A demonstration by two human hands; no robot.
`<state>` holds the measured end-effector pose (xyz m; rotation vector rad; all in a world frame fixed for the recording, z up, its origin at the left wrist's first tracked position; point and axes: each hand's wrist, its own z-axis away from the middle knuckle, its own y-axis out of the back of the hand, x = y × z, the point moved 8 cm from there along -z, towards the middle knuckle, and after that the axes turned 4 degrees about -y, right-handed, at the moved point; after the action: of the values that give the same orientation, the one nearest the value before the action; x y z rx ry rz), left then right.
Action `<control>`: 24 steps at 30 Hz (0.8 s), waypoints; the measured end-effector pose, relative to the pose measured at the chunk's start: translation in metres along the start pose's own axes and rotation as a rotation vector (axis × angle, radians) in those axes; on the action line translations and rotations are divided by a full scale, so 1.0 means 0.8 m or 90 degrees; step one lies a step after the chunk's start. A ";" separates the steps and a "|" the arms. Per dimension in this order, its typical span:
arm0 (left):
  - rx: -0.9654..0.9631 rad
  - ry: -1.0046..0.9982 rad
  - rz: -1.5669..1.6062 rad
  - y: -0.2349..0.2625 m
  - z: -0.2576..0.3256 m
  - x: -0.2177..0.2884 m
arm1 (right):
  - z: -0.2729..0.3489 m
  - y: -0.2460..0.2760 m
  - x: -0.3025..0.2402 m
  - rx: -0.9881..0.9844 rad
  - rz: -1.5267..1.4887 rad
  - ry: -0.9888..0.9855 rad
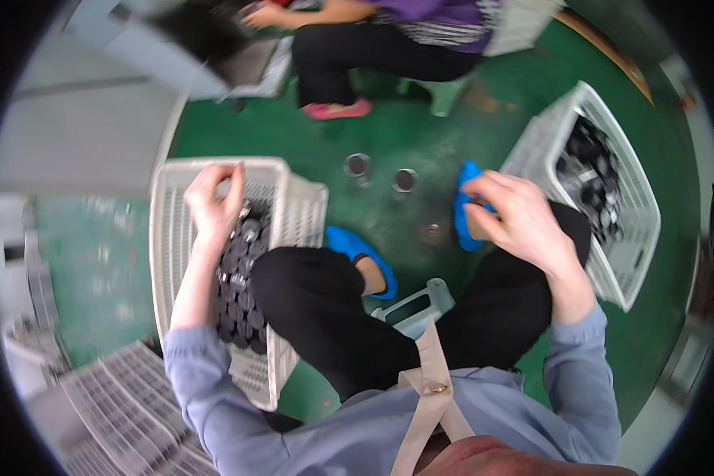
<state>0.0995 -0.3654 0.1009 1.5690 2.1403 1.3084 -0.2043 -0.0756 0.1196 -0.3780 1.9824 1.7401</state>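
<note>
Over the far part of the left white crate, my left hand (pixel 216 200) is held up with its fingers curled together; anything between them is too small or hidden to make out. Below it, many small round black pieces (pixel 242 297) fill part of that crate (pixel 274 349). My right hand (pixel 523 218) hovers above my right knee, near my blue-covered right foot, its thumb and fingers bent into a pinch. What sits between those fingertips, if anything, I cannot tell.
A second white crate (pixel 539 143), tilted in view, holds dark and clear pieces (pixel 591 174) at the right. Two round dark-centred discs (pixel 357 164) lie on the green floor (pixel 397 218). Another person (pixel 381 55) sits ahead. A pale stool (pixel 420 309) is beneath me; grey crates (pixel 127 389) stand lower left.
</note>
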 end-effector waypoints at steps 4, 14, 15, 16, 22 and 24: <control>-0.112 -0.119 0.138 -0.035 -0.057 0.136 | 0.011 0.028 0.025 0.045 -0.063 -0.005; -0.774 -0.110 0.055 -0.398 0.120 0.208 | 0.194 0.126 0.439 0.299 -0.201 -0.519; -0.868 -0.090 -0.019 -0.418 0.156 0.206 | 0.234 0.117 0.474 0.311 -0.248 -0.632; -0.965 -0.105 -0.039 -0.443 0.190 0.208 | 0.286 0.110 0.524 0.325 -0.244 -0.701; -0.812 0.233 0.047 -0.509 0.301 0.147 | 0.418 0.025 0.627 0.199 -0.116 -0.913; -0.659 0.417 0.100 -0.508 0.307 0.125 | 0.431 0.013 0.642 0.135 0.012 -0.936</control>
<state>-0.0733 -0.1712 -0.3087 0.9113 1.0862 2.6286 -0.5884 0.3161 -0.1654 0.7955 0.9874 1.1105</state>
